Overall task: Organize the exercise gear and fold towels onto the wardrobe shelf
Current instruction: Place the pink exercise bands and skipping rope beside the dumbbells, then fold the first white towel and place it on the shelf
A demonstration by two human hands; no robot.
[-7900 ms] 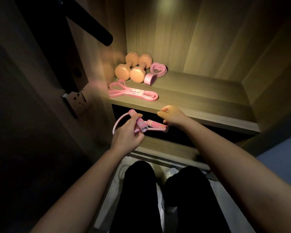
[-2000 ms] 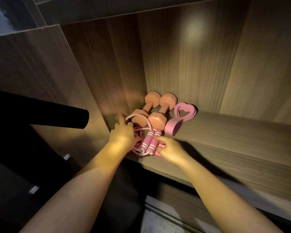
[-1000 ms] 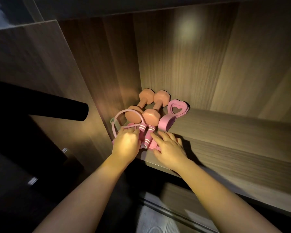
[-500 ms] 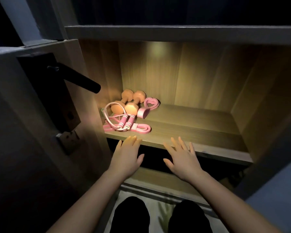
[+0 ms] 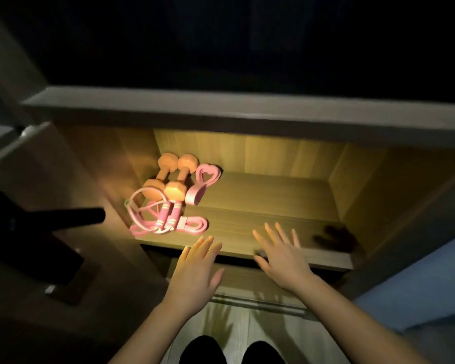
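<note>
Change: a second ago both hands were on the jump rope's handles. They have since let go and drawn back to the front edge of the shelf, and the rope stays where it was set.
Left hand: fingers straight and close together, holding nothing, with the tips over the front lip of the shelf.
Right hand: fingers spread and straight, empty, reaching a little further over the board than the left. Whether either hand touches the wood I can't tell.
Jump rope: beyond the left hand and off to its left. The two striped handles lie side by side, and the cord loops back toward the side wall.
Resistance band: flat under the rope handles, the nearest thing to the left fingertips but apart from them.
Dumbbells: a pair side by side, just behind the rope and deeper in than either hand.
Heart-shaped loop: just beside the dumbbells, on the side toward the right hand.
Door handle: a dark lever, well to the left of the left hand.
Legs: dark trousers below, between the two forearms.
</note>
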